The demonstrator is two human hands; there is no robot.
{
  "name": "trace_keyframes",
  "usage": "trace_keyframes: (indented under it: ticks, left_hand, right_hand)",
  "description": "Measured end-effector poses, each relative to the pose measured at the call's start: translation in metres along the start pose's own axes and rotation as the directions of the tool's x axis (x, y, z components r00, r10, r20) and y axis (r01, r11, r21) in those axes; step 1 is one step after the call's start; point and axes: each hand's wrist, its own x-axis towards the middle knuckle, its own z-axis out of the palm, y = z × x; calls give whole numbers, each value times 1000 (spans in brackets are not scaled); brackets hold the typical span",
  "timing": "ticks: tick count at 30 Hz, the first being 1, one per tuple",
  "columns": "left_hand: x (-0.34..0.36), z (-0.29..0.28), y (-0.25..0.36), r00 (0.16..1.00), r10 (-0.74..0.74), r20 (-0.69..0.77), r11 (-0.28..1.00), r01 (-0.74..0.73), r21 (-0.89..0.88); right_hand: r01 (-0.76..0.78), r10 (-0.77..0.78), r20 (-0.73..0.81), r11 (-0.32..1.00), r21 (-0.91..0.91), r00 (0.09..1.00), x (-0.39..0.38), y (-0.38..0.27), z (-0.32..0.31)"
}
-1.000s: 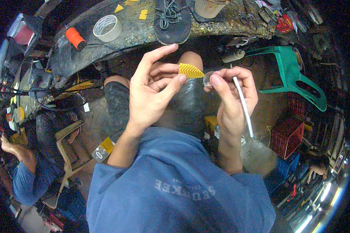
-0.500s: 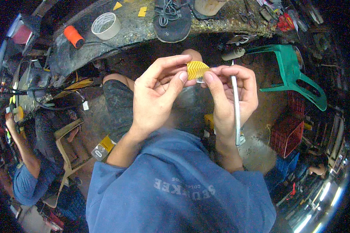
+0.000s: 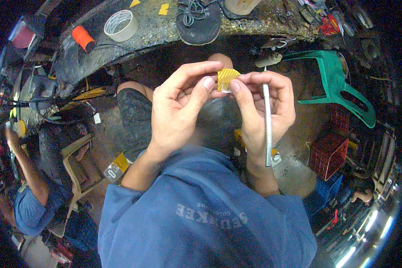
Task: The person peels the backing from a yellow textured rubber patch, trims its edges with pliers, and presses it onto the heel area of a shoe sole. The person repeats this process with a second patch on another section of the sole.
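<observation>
Between my two hands is a small yellow piece [image 3: 228, 76] with chevron ridges, its lower edge pale and translucent. My left hand [image 3: 178, 111] pinches its left side between thumb and fingers. From the other side my right hand [image 3: 265, 109] grips it at the thumb and fingertips, while also carrying a slim silver tool [image 3: 267, 134] upright across the fingers, pointed end upward. Whether a separate clear piece sits behind the yellow one I cannot tell. Beyond them, a dark shoe [image 3: 198, 29] with grey laces rests on the worn bench [image 3: 154, 38].
On the bench lie a tape roll [image 3: 120, 25], an orange cylinder [image 3: 83, 39] and yellow scraps [image 3: 164, 9]. A green plastic chair [image 3: 330, 80], red crate [image 3: 328, 154] and blue crate [image 3: 328, 192] are at the right. A co-worker [image 3: 33, 201] sits at the left.
My hands have come together: the yellow piece has turned and now meets my right fingers, where a clear piece showed separately earlier. The co-worker's hand has moved up.
</observation>
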Motion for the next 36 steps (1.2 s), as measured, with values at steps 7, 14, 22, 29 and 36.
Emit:
trace_keyframes:
  ticks: [7, 14, 22, 29, 36]
  left_hand:
    - [0, 1, 0, 1000, 0, 0, 1000, 0, -14]
    - [-2, 2, -2, 1000, 11, -14, 1000, -10, 16]
    - [-2, 2, -4, 999, 33, -5, 999, -33, -15]
    - [-2, 1, -5, 999, 47, 6, 999, -47, 0]
    - [-2, 2, -5, 999, 49, 7, 999, -49, -1]
  right_hand:
    - [22, -22, 1, 1000, 0, 1000, 0, 0, 1]
    - [20, -20, -29, 1000, -14, 999, -2, -3, 2]
    - [29, -29, -36, 1000, -12, 999, -2, -2, 4]
    - [38, -40, -45, 999, -33, 998, -3, -3, 4]
    - [53, -54, -47, 998, -34, 997, -2, -3, 5]
